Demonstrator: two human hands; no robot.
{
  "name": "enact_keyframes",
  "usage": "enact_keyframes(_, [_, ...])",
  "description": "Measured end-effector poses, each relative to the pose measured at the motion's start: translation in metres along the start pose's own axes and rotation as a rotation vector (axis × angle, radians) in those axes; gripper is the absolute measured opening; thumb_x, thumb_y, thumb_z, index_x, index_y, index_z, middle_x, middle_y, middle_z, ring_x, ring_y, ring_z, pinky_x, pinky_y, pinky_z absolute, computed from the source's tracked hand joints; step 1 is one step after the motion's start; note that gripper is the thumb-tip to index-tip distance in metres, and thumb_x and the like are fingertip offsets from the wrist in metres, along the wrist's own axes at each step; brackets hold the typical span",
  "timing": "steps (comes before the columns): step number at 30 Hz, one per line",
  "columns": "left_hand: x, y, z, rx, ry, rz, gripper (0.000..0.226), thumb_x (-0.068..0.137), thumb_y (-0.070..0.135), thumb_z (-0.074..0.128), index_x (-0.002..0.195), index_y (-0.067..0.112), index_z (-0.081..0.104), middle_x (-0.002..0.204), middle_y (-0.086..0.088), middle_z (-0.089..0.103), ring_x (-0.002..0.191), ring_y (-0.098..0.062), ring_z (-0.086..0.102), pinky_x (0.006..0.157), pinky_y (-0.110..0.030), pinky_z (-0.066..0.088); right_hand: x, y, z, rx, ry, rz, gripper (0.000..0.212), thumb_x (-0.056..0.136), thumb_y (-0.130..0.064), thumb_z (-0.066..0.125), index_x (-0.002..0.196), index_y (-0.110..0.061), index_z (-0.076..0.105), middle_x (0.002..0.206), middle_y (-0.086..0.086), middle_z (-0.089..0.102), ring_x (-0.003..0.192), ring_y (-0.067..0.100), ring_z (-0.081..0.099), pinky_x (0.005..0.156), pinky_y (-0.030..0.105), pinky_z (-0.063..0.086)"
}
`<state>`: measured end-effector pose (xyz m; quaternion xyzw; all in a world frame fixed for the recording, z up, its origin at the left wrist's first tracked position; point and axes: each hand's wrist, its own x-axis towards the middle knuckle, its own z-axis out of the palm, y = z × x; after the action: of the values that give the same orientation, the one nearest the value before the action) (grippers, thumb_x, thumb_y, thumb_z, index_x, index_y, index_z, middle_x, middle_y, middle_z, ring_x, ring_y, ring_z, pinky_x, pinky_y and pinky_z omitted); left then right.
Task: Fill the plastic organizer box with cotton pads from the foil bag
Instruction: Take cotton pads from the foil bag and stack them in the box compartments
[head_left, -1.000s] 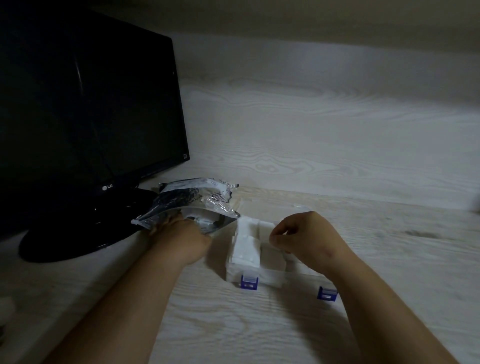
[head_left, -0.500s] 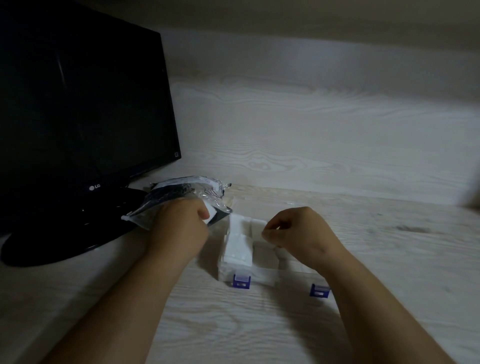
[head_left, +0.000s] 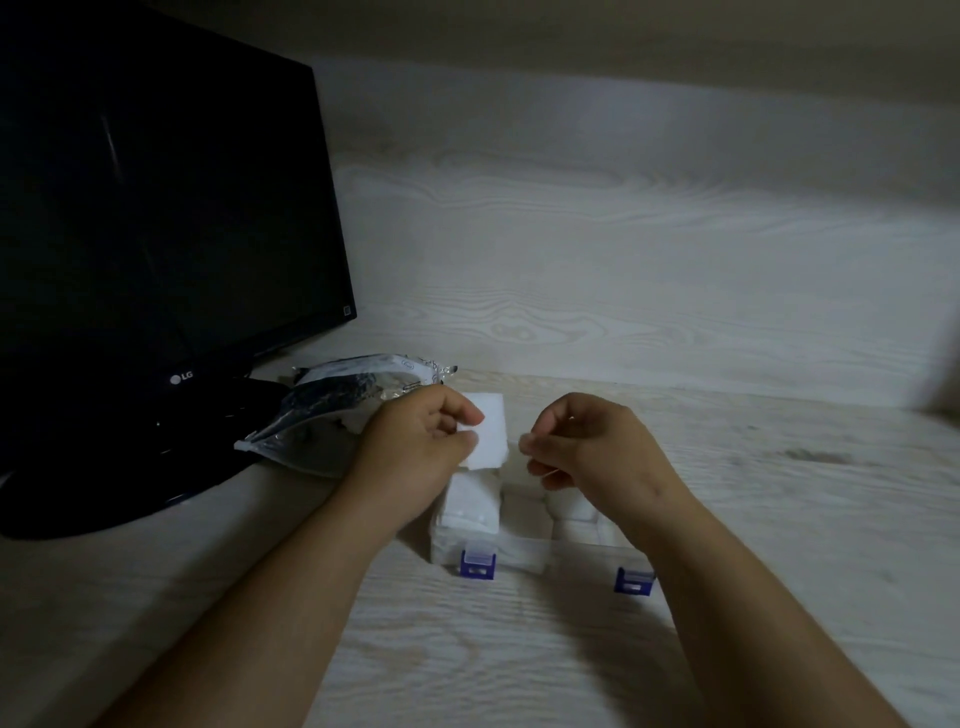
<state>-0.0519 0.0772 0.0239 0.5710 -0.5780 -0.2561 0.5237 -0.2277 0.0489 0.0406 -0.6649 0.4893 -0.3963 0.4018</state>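
Pad (head_left: 485, 436) in left hand (head_left: 415, 452), above organizer box (head_left: 519, 553)

Left hand: thumb and curled fingers gripping one white square pad by its left edge, flat face toward the camera, just over the back-left part of the box.
Right hand (head_left: 592, 452): closed, fingers curled, thumb tip against forefinger, nothing visible in the pinch. Near the right edge of the pad, not touching it, hovering over the middle and right of the box.
Organizer box: clear plastic, on pale wood-grain surface (head_left: 519, 649), two blue latches (head_left: 477, 565) on the front wall. Stacked pads (head_left: 470, 499) in the front-left compartment. More white in the right compartments, partly hidden by the right wrist.
Foil bag (head_left: 332, 410): crumpled, lying just left of the box, behind the left hand, against the base of a black LG monitor (head_left: 156, 234).
Dim light, bag contents unreadable.
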Motion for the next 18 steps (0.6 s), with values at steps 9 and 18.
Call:
enact_keyframes(9, [0.001, -0.008, 0.012, 0.014, -0.112, 0.089, 0.027, 0.088, -0.002, 0.062, 0.081, 0.024, 0.063, 0.072, -0.002, 0.062, 0.064, -0.011, 0.055, 0.066, -0.027, 0.047, -0.002, -0.002, -0.002, 0.067, -0.057, -0.028, 0.012, 0.079, 0.001, 0.075, 0.081, 0.001, 0.063, 0.072, 0.012, 0.064, 0.061, 0.02, 0.062, 0.065, 0.032, 0.059])
enact_keyframes(18, [0.002, -0.015, 0.022, 0.265, -0.069, 0.202, 0.021, 0.08, 0.021, 0.074, 0.073, 0.039, 0.068, 0.07, 0.019, 0.065, 0.069, 0.003, 0.059, 0.068, -0.02, 0.051, 0.001, -0.002, -0.012, -0.143, -0.09, 0.132, 0.004, 0.082, -0.002, 0.071, 0.082, -0.006, 0.071, 0.073, 0.017, 0.072, 0.057, 0.022, 0.067, 0.064, 0.033, 0.062])
